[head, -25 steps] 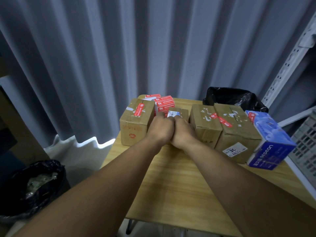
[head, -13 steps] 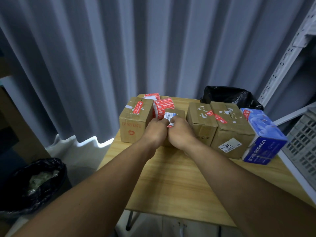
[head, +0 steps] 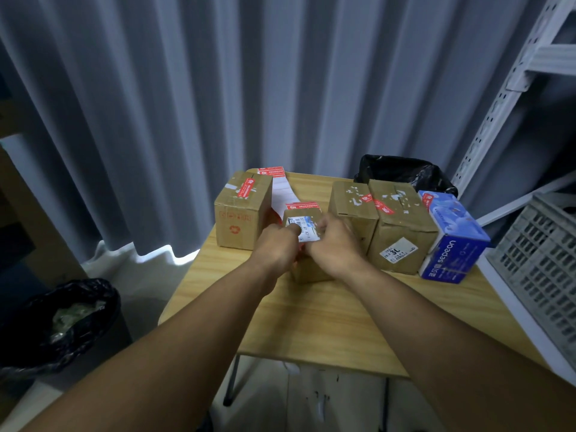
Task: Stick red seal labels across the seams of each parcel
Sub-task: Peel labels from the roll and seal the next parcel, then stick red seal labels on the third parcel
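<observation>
The left hand grips the top left edge of the small parcel at the middle of the table, thumb on its white shipping label. The right hand, blurred, curls at the parcel's top right; whether it holds anything cannot be told. The strip of red seal labels lies just behind this parcel, beside the left parcel
</observation>
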Motion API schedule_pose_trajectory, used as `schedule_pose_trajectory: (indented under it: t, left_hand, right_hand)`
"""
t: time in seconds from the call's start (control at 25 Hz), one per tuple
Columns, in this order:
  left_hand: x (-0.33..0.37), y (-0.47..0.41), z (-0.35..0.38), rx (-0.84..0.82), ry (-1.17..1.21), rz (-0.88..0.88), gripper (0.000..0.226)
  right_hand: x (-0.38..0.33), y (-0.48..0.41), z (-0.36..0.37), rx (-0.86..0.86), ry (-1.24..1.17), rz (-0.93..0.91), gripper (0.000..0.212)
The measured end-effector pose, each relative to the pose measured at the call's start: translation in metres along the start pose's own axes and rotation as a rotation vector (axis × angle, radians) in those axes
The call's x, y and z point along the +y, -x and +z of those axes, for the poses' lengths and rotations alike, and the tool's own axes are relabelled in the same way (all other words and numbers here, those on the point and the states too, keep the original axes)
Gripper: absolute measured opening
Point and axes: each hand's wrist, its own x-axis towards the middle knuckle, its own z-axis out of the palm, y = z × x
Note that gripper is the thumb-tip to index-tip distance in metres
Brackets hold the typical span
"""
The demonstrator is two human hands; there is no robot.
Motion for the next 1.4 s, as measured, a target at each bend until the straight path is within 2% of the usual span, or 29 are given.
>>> schedule_pose_trajectory:
  t: [0.28,0.44,0.48,0.6,0.64,0.92,1.08,1.32,1.4]
  left_hand:
    - [-0.002,0.01,0.005,-0.044,0.011,-0.035,0.023]
    - [-0.003,0.013,0.007,-0.066,0.015,-0.047,0.029]
    - [-0.002,0.014,0.008,-0.071,0.02,-0.055,0.029]
    - [-0.001,0.017,0.008,-0.067,0.038,-0.082,0.024]
    - [0.0,0.018,0.007,-0.047,0.045,-0.08,0.021]
    - [0.003,0.005,-0.001,0.17,-0.057,0.105,0.012]
    - [0.002,0.003,0.002,0.237,-0.2,0.142,0.032]
    - [-0.001,0.009,0.02,0.113,-0.278,0.097,0.055]
    - [-0.002,0.014,0.022,0.053,-0.304,0.106,0.047]
  right_hand:
    - [0.015,0.006,-0.008,0.0,0.067,0.04,0.052]
    - [0.018,0.012,-0.01,-0.054,0.134,0.094,0.088]
    - [0.019,0.013,-0.012,-0.066,0.141,0.1,0.09]
    - [0.022,0.013,-0.017,-0.114,0.096,0.109,0.061]
    - [0.023,0.013,-0.019,-0.124,0.082,0.103,0.058]
    - [0.034,0.01,-0.035,-0.159,0.14,0.03,0.086]
    - [0.043,0.012,-0.054,-0.266,0.103,0.012,0.102]
    - [0.053,0.013,-0.069,-0.39,0.061,-0.018,0.101]
    - [0.056,0.012,-0.071,-0.416,0.053,-0.016,0.099]
